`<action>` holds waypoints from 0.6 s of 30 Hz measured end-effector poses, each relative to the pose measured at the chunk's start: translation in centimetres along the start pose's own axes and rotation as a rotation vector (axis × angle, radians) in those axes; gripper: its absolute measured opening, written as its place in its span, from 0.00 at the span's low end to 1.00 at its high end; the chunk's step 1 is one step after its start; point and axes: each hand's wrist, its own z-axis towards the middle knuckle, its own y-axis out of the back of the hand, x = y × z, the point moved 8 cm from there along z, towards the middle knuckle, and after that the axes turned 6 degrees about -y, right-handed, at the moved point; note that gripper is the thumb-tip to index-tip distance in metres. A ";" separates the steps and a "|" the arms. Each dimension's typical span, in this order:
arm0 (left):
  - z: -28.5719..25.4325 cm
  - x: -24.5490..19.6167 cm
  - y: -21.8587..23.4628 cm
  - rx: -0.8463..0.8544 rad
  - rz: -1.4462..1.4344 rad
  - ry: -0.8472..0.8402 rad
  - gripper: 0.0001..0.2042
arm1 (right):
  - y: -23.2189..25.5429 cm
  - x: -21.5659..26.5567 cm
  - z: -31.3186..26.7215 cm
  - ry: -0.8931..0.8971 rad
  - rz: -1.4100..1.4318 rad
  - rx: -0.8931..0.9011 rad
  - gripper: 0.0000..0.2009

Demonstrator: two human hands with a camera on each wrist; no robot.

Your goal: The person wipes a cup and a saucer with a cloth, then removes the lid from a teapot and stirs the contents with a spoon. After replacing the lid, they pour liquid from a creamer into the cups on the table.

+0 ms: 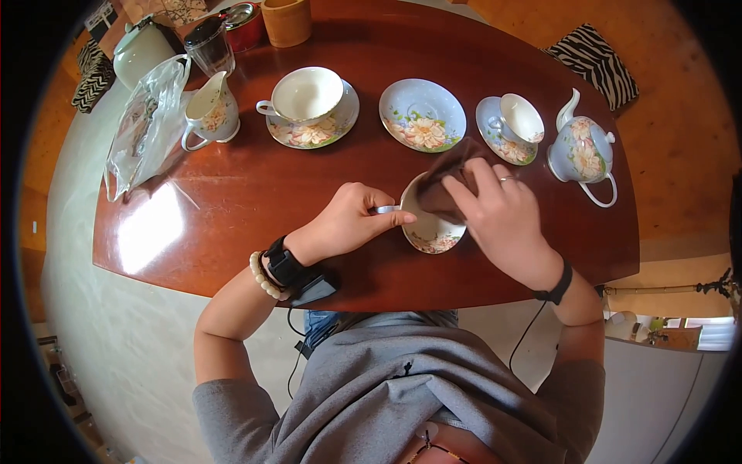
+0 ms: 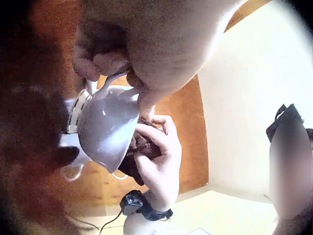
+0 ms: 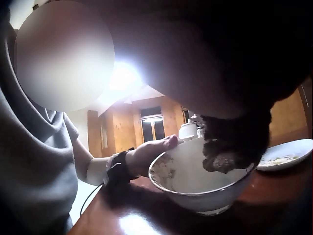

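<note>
While the left hand (image 1: pixel 344 222) grips the flowered cup (image 1: pixel 434 242) by its handle (image 1: pixel 383 209), thumb at the rim, the right hand (image 1: pixel 504 220) grasps a brown cloth (image 1: pixel 439 197) in bent fingers inside it. The cup sits tilted over the table (image 1: pixel 239 224), near its front edge. Hazard: hard, off-centre cloth pressure could twist the one-sided handle grip, dropping or chipping the cup.

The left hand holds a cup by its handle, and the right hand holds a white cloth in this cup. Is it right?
The cloth is dark brown, not white, as the head view shows. The left hand holds the cup by its handle, and the right hand holds the cloth inside.
</note>
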 end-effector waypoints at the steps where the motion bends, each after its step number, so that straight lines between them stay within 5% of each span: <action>1: 0.0 -0.1 0.0 -0.011 0.006 -0.012 0.15 | -0.6 0.3 0.1 -0.008 0.126 0.037 0.14; 4: 0.1 0.0 0.2 -0.058 -0.007 -0.048 0.20 | -3.1 2.3 -1.1 0.042 0.443 0.241 0.27; 8: 0.0 -0.6 0.1 0.004 0.023 -0.032 0.17 | -1.3 0.8 -1.4 0.211 0.425 0.273 0.12; 9: 0.1 -0.4 0.1 0.013 0.029 -0.024 0.17 | -0.3 0.2 -0.9 0.181 0.411 0.184 0.04; 13: 0.1 -0.5 0.1 0.017 0.044 -0.025 0.17 | -0.9 0.7 -0.4 0.035 -0.030 -0.024 0.05; 17: 0.0 -0.8 0.0 -0.002 -0.008 -0.077 0.17 | -3.3 2.1 -1.3 -0.045 0.694 0.167 0.07; 18: 0.0 -0.9 -0.1 0.009 0.004 -0.091 0.16 | -3.3 2.0 -1.5 0.037 0.656 0.234 0.07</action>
